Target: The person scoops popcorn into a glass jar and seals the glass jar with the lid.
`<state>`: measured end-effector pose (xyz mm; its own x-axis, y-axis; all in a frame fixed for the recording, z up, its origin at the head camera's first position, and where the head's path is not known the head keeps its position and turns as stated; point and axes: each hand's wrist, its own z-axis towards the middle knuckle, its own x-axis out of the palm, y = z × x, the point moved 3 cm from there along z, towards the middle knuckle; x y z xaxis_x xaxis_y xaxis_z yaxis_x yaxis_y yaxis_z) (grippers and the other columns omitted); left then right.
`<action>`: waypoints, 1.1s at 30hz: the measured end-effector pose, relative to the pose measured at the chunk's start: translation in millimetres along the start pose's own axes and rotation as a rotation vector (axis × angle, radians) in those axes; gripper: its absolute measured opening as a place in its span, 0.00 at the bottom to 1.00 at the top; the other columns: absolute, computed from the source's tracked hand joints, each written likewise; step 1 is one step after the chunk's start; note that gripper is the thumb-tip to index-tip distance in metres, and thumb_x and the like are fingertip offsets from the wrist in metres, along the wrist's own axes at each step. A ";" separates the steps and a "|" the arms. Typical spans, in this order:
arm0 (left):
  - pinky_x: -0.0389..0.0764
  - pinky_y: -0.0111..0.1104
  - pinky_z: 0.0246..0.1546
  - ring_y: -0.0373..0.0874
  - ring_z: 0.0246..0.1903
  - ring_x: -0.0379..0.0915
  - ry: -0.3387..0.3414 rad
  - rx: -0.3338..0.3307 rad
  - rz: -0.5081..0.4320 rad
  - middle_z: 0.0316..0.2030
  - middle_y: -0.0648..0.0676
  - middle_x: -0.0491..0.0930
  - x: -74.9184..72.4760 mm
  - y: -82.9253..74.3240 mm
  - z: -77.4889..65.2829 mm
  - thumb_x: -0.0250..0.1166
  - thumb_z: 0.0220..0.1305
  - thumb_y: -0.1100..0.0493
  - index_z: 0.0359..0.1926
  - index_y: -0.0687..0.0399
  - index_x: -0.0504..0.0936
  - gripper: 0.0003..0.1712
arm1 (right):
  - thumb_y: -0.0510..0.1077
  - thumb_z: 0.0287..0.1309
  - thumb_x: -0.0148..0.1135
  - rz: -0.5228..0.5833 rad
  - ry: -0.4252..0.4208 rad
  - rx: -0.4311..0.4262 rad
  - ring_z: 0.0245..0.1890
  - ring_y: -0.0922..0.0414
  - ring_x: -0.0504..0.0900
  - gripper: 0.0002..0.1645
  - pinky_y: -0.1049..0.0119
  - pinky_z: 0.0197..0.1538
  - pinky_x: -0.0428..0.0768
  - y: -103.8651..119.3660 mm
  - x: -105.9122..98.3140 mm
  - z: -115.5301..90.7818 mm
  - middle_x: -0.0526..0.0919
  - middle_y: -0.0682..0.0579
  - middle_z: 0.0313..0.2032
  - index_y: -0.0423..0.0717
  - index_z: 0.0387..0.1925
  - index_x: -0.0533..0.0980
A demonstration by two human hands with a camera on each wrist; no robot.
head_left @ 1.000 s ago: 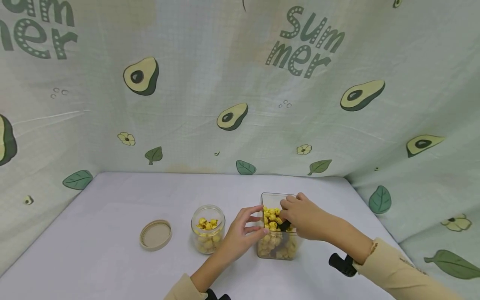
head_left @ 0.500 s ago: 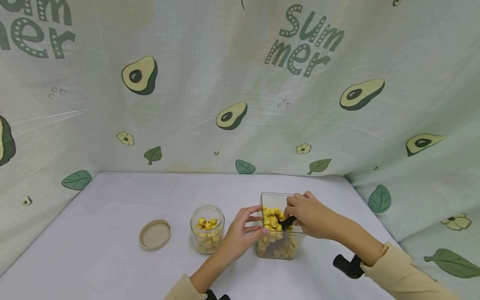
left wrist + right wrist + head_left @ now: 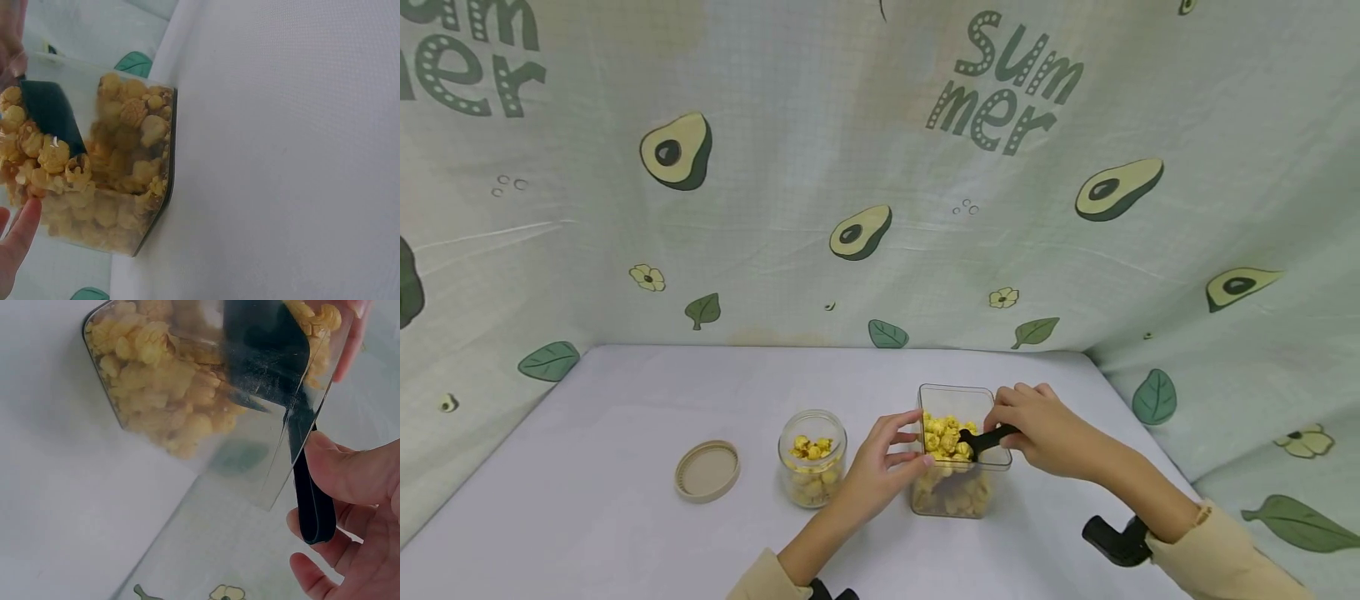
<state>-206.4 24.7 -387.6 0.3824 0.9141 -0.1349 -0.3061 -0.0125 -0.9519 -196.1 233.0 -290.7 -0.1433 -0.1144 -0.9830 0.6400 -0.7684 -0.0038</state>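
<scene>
A round beige lid (image 3: 707, 472) lies on the white tabletop (image 3: 625, 408), nearer its left edge than its right and well apart from the back edge. A pale printed cloth (image 3: 775, 125) hangs behind that back edge and runs along both side edges. It carries avocado halves (image 3: 861, 232), small yellow flowers (image 3: 1003, 297), green leaves (image 3: 888, 334) and "Summer" lettering (image 3: 992, 121). One leaf print (image 3: 549, 362) sits just beyond the far left corner, with a long crease above it.

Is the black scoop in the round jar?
No, the right hand holds the black scoop with its broad end inside the clear box of popcorn.
</scene>
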 end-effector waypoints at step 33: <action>0.76 0.34 0.55 0.50 0.56 0.67 -0.004 -0.012 0.013 0.60 0.55 0.63 0.4 0.4 -0.7 0.63 0.61 0.54 0.64 0.44 0.65 0.31 | 0.39 0.50 0.66 0.195 -0.106 0.088 0.32 0.66 0.68 0.11 0.67 0.35 0.57 -5.7 6.0 -12.7 0.73 0.65 0.31 0.56 0.36 0.79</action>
<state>-205.7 24.7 -388.2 0.3748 0.9155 -0.1462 -0.3007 -0.0291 -0.9533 -191.0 244.7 -298.9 -0.1051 -0.3276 -0.9389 0.5953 -0.7770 0.2045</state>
